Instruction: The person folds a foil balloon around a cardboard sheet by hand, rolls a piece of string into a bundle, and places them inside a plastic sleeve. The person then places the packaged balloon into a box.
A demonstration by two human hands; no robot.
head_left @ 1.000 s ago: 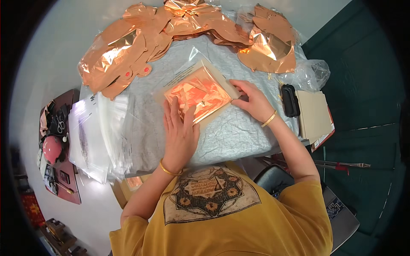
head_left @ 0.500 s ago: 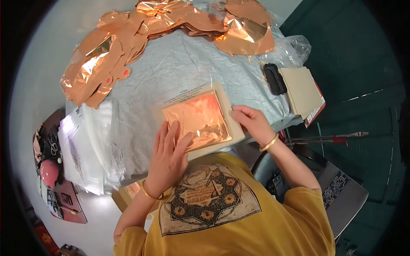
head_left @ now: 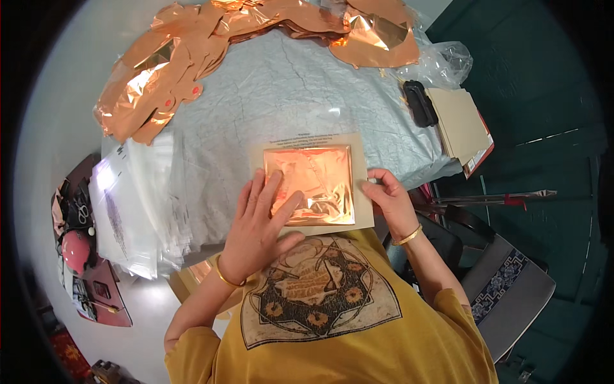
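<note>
Pressing flat with spread fingers, the left hand [head_left: 259, 224] rests on a copper foil square [head_left: 313, 184] backed by beige card [head_left: 361, 192]; the right hand [head_left: 389, 200] pinches the card's right edge at the near table edge.

This looks like a small craft or packing workshop. A work table [head_left: 300, 96] covered with crinkled silver sheeting carries a heap of copper foil balloons [head_left: 192, 57] along its far edge, a stack of clear plastic bags [head_left: 128, 205] at the left, and a pile of cardboard sheets [head_left: 464, 125] at the right. A cluttered tray with scissors [head_left: 77, 217] sits lower left.
</note>
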